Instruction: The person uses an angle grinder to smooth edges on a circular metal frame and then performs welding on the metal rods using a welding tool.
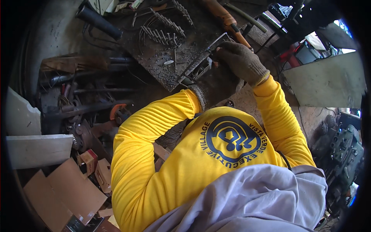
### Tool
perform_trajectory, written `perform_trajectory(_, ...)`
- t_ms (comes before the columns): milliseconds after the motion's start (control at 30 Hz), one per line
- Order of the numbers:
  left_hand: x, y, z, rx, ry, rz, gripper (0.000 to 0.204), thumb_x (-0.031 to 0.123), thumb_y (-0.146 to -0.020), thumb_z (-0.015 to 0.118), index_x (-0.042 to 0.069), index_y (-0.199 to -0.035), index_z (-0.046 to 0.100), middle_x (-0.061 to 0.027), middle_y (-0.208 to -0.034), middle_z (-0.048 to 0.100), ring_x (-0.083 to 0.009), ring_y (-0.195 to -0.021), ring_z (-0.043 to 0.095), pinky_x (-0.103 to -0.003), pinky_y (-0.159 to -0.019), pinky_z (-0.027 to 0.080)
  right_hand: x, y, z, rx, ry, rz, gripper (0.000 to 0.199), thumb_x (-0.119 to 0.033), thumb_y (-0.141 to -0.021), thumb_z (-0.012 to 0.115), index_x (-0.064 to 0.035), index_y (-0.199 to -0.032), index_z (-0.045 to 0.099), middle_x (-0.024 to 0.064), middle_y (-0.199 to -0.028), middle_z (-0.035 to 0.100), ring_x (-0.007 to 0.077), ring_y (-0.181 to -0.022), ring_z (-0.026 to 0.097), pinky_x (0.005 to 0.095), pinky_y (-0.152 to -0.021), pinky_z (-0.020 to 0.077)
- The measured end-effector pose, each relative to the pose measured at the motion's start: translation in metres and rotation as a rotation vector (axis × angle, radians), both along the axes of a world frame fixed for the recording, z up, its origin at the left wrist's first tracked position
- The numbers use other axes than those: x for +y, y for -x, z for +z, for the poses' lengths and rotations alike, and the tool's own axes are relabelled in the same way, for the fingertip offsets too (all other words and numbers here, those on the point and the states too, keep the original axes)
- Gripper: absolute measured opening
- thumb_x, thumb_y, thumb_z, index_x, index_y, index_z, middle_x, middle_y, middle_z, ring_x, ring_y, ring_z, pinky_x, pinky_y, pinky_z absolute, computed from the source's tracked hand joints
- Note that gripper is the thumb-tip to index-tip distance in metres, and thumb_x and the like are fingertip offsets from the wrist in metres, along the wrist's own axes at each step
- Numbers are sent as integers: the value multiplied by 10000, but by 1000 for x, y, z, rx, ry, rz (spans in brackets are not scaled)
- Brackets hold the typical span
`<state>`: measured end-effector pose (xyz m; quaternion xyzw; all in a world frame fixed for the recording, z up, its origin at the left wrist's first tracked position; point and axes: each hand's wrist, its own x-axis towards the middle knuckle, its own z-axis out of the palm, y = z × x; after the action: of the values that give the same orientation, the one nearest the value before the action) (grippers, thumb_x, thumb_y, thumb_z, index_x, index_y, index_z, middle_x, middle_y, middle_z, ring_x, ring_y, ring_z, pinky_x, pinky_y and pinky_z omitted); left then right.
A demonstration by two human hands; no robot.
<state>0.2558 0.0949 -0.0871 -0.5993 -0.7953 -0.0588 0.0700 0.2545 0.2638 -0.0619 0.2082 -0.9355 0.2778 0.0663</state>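
Both my hands wear worn work gloves and are close together at the near right corner of a dark metal worktable [129, 40]. My right hand [242, 62], in a brown knit glove, has its fingers curled in at the upper end of a narrow metal frame [197, 64]. Against the lower side of this frame is my left hand [220, 87], in a darker glove; its fingers are mostly hidden. A pale slotted piece [203, 69] shows inside the frame. Several ridged metal rods [158, 35] and grey metal bits [169, 73] lie on the tabletop.
Beyond my right hand lies an orange power tool [224, 16]. A dark tube [98, 22] sticks out at the table's far left. Metal bars and scrap [83, 112] crowd the left side, with cardboard boxes [73, 189] below. A pale panel [328, 83] and machine parts [344, 150] stand right.
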Motion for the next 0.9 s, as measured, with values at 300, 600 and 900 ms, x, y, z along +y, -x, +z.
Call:
perform_trajectory(300, -23, -2, -32, -593, -326, 138, 225, 210, -934, 614, 59, -1055, 728, -180, -1029, 737, -354, -886, 734, -469, -753, 600, -51, 33, 31, -729, 116, -278, 322, -290, -1034, 628, 5, -1119, 724, 110, -986, 718, 200, -908, 688, 341, -834, 540)
perform_trajectory(600, -54, -1, 15, 97, -188, -291, 183, 167, -910, 650, 152, -1071, 734, -32, -987, 699, -222, -944, 707, -430, -857, 558, -23, 26, -9, -314, -32, 122, 234, -201, -1047, 620, -8, -1147, 702, 84, -953, 711, 174, -901, 691, 307, -794, 563)
perform_trajectory(900, -159, 112, -23, -231, -728, 110, 197, 194, -922, 708, 57, -1063, 725, -104, -947, 750, -322, -761, 725, -431, -702, 596, -45, -20, 46, -710, 1095, -598, 305, -240, -1108, 525, 22, -1219, 635, 64, -867, 656, 177, -758, 644, 304, -701, 541)
